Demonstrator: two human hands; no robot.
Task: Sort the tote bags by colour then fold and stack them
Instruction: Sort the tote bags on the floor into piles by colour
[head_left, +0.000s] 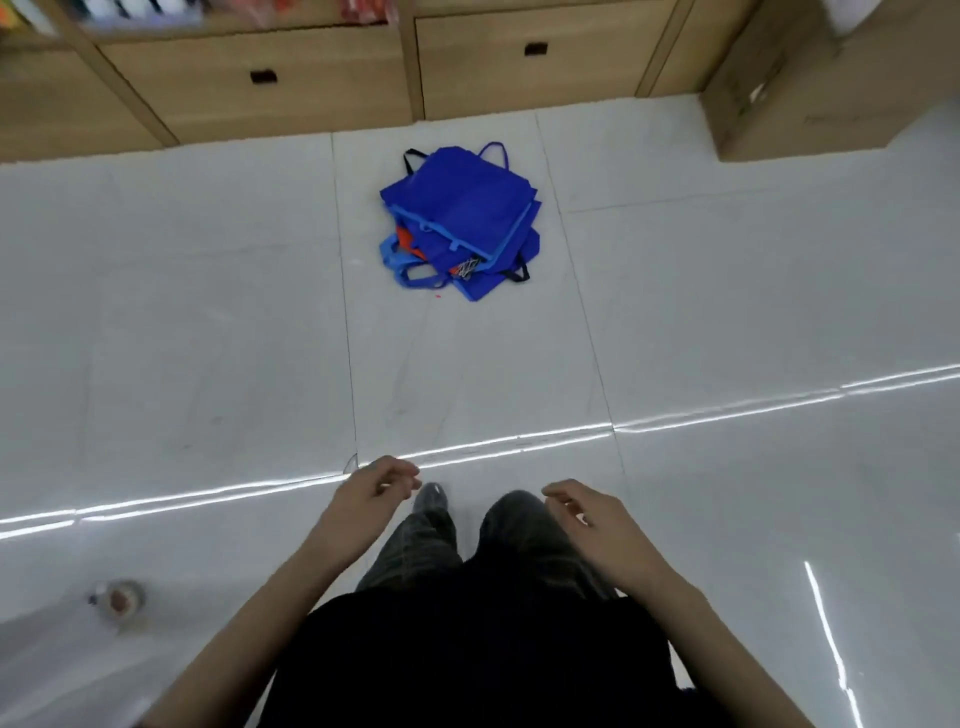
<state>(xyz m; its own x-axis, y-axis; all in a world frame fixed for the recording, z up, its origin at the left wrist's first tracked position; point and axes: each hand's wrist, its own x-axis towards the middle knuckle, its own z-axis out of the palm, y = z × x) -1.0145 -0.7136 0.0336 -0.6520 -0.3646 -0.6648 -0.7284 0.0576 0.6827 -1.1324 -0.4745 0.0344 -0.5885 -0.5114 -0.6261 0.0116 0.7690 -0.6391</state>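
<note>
Tote bags (460, 218) lie heaped, blue over orange; left hand (371, 491) and right hand (587, 512) grips loosely curled.

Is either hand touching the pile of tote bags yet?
Apart. The head view shows the left hand and right hand near the legs, with bare floor between them and the pile of tote bags.

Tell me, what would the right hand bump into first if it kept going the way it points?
Probably nothing soon. The right hand points forward and inward over bare floor; the pile of tote bags lies further along, roughly in that line, though depth is unclear.
</note>
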